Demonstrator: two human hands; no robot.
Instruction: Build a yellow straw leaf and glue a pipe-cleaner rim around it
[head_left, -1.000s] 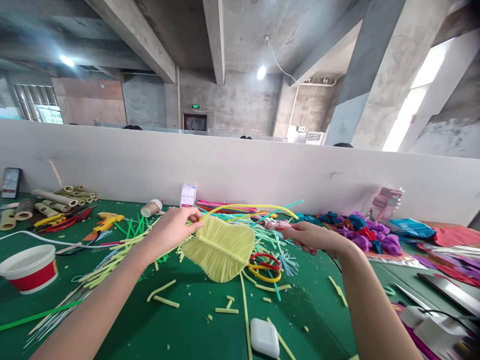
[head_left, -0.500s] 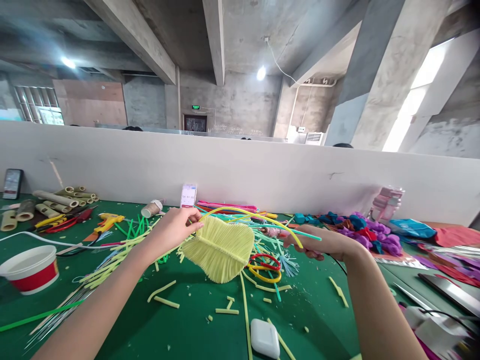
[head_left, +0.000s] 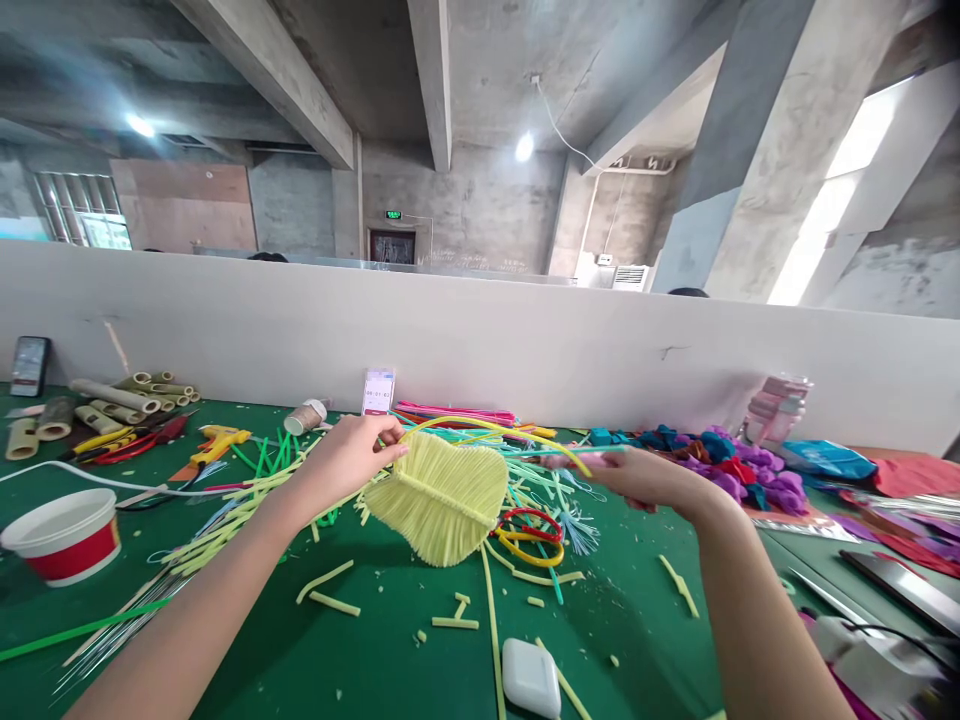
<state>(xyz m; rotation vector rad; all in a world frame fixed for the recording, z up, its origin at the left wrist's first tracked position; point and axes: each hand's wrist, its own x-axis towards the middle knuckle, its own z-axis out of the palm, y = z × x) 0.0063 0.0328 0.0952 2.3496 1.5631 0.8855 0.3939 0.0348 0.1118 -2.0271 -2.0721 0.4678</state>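
My left hand [head_left: 364, 455] is closed, its thumb and fingers pinching the edge of a pale yellow pipe-cleaner leaf [head_left: 442, 500]. The leaf is broad and ribbed, with a raised midrib, and is held tilted above the table. From near my left fingers a bright yellow pipe cleaner [head_left: 495, 427] arcs over to the right, its tip close to my right hand [head_left: 637, 477]. That hand is closed around a slim pink tool [head_left: 559, 461], blurred and partly covered, so its kind is unclear. A red and a yellow ring [head_left: 532, 550] lie below it.
Pale yellow offcuts [head_left: 334, 604] and a white earphone case [head_left: 531, 678] lie on the green table [head_left: 375, 670]. At left stand a paper cup [head_left: 64, 535] and a yellow glue gun [head_left: 217, 443]. A phone [head_left: 378, 392] leans against the white partition [head_left: 480, 340]. Purple bundles [head_left: 780, 485] are piled at right.
My right hand has shifted slightly right and up with the pink tool, which now looks more blurred. The bright yellow pipe cleaner's tip has risen slightly. My left hand and the leaf are nearly still.
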